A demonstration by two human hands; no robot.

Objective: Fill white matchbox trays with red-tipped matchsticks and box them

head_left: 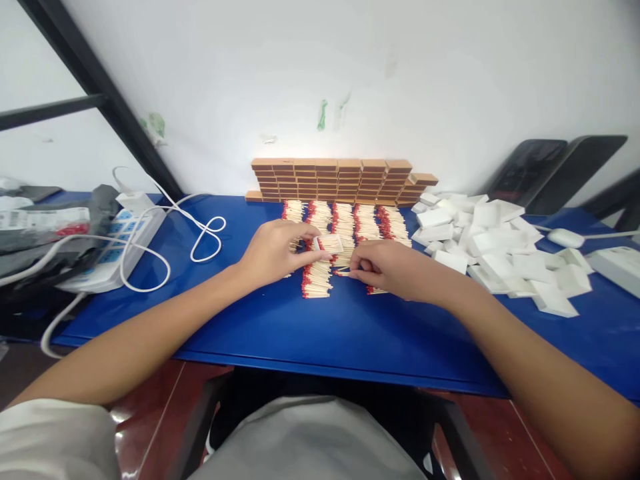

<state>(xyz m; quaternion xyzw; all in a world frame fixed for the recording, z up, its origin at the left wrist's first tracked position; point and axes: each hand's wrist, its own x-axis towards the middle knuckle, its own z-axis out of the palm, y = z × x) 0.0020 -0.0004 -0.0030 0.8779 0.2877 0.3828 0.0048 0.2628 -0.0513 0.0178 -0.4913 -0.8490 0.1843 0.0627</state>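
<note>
My left hand (277, 250) grips a small white matchbox tray (341, 244) by its end, thumb below and fingers above. Pale matchsticks with red heads lie inside that tray. Just right of it, my right hand (383, 267) has thumb and forefinger pinched together at a few matches (342, 273) near the table surface. Beneath and behind both hands, rows of red-tipped matches (317, 283) run away from me in several columns, partly covered by my hands.
Brown matchbox sleeves (333, 180) are stacked along the wall. A heap of white trays (493, 237) lies on the right of the blue table (300, 340), with dark phone-like slabs (575, 170) behind. At left are a power strip (125, 237), white cables (203, 233) and dark bags (45, 233).
</note>
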